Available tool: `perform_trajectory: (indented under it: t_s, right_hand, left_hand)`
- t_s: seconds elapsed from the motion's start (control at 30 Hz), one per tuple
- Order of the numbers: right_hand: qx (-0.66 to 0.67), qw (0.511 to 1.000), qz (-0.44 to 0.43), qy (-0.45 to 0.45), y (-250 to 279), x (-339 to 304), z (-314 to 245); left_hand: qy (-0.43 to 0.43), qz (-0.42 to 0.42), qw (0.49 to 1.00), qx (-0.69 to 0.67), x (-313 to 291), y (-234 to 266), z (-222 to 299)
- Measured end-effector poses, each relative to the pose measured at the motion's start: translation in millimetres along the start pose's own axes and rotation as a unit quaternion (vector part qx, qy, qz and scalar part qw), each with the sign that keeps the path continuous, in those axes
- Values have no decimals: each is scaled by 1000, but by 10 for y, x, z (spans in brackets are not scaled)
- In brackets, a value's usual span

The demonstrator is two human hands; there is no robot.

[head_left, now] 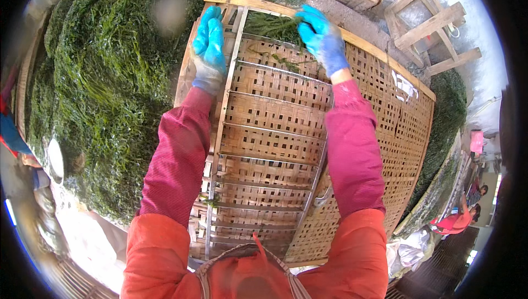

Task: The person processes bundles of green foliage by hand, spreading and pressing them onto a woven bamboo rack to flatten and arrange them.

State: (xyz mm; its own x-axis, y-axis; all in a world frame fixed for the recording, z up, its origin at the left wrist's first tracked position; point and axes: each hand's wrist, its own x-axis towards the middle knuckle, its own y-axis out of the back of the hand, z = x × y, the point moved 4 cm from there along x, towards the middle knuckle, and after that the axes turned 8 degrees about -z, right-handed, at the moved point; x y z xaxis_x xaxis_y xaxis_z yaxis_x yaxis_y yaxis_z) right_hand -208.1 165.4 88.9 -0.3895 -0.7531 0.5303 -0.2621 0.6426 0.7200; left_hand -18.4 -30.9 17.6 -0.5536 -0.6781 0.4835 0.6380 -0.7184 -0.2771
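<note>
A woven bamboo mat [379,134] lies in front of me with a narrow ladder-like frame [264,150] on top of it. My left hand [209,46], in a blue glove, rests flat on the frame's far left corner, fingers together and holding nothing. My right hand [324,38], also blue-gloved, presses on a thin layer of green seaweed [269,24] spread at the frame's far end, with its fingers curled into the strands.
A big heap of green seaweed [104,90] rises on my left. More seaweed [448,112] lies beyond the mat's right edge. Wooden frames [429,24] stand at the far right. Another person in red [456,219] crouches at the lower right. A white bowl [55,159] sits at the heap's left edge.
</note>
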Motion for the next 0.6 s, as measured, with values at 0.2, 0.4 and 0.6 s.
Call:
perform_trajectory:
  t_s: [0.2, 0.4, 0.6]
  right_hand:
    - [8, 988, 37, 149, -115, 16, -522]
    - [-85, 980, -124, 127, -440, 22, -627]
    - [173, 982, -45, -53, 570, -356, -42]
  left_hand:
    - [3, -3, 1000, -24, 119, 103, -23]
    - [-183, -259, 779, 541, 78, -229, 312]
    - [-114, -285, 701, 644, 89, -446, 393]
